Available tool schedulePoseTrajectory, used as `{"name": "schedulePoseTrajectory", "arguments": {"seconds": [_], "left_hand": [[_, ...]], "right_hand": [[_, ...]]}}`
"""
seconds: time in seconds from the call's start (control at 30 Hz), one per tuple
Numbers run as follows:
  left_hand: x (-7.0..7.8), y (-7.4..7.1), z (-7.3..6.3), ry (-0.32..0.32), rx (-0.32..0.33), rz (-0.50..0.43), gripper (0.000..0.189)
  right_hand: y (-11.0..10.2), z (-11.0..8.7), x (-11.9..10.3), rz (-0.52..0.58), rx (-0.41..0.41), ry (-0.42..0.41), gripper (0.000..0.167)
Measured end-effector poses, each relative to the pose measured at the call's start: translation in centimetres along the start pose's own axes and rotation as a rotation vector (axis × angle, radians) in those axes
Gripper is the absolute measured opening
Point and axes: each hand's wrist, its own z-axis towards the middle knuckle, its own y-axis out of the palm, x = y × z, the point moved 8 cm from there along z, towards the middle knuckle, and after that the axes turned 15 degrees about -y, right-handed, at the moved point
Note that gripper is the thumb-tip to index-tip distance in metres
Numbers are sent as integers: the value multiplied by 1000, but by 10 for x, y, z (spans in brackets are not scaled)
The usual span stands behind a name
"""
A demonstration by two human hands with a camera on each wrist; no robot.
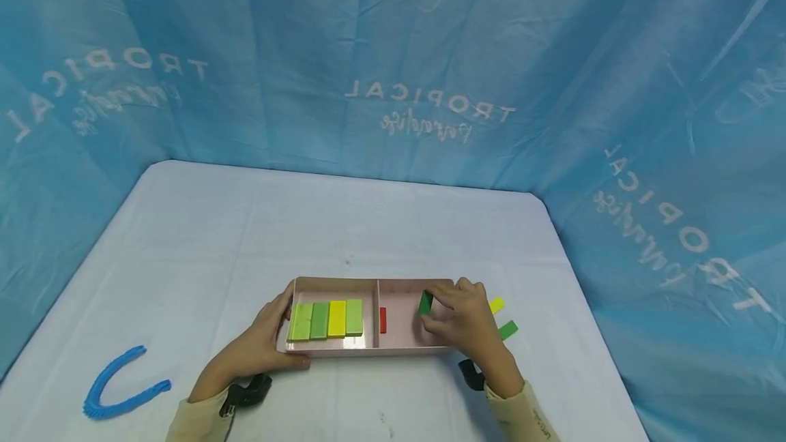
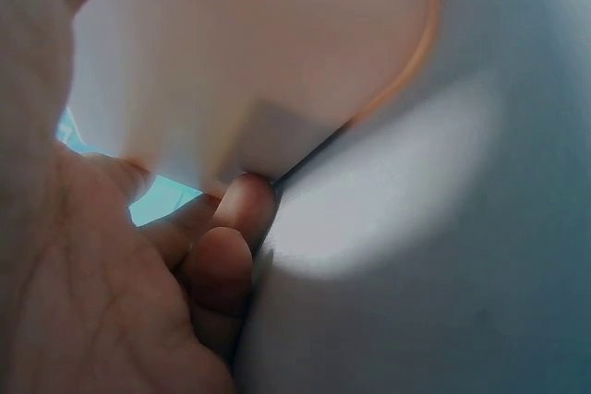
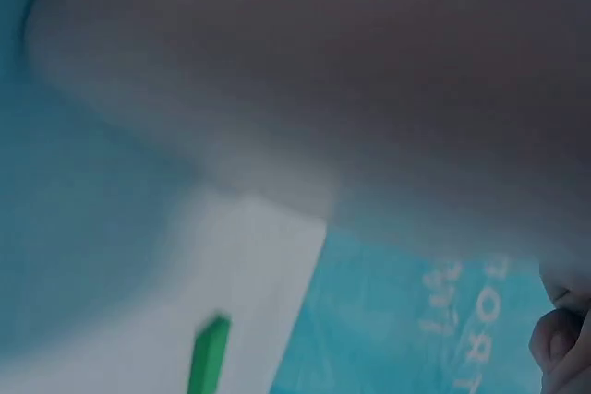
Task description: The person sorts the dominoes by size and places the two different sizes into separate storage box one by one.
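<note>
A shallow pinkish box with one divider stands near the table's front. My left hand grips its left end, thumb along the front wall. The left wrist view shows the fingers against the pale box wall. Between thumb and forefinger my right hand pinches a dark green block over the right compartment. In the left compartment, light green, green and yellow blocks lie in a row. A red block is by the divider in the right one. At the right wrist view's edge, only a few fingers show.
On the table right of the box lie a yellow block and a green block. A bent blue fuzzy strip lies at the left. Blue printed curtains surround the white table.
</note>
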Motion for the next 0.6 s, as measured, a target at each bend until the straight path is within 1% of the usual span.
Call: {"name": "schedulePoseTrajectory", "arguments": {"seconds": [0.17, 0.27, 0.4, 0.47, 0.6], "left_hand": [[3, 3, 2, 20, -11, -10, 142], [3, 3, 1, 19, -8, -16, 142], [2, 3, -1, 15, 2, -17, 142], [2, 2, -1, 14, 5, -20, 142], [1, 2, -2, 9, 6, -7, 142]], "right_hand": [[16, 9, -7, 51, -70, -26, 49], [26, 16, -12, 79, -145, -37, 43], [41, 21, -13, 101, -260, -8, 39], [47, 22, -14, 117, -301, 7, 38], [57, 22, -16, 134, -375, 6, 38]]}}
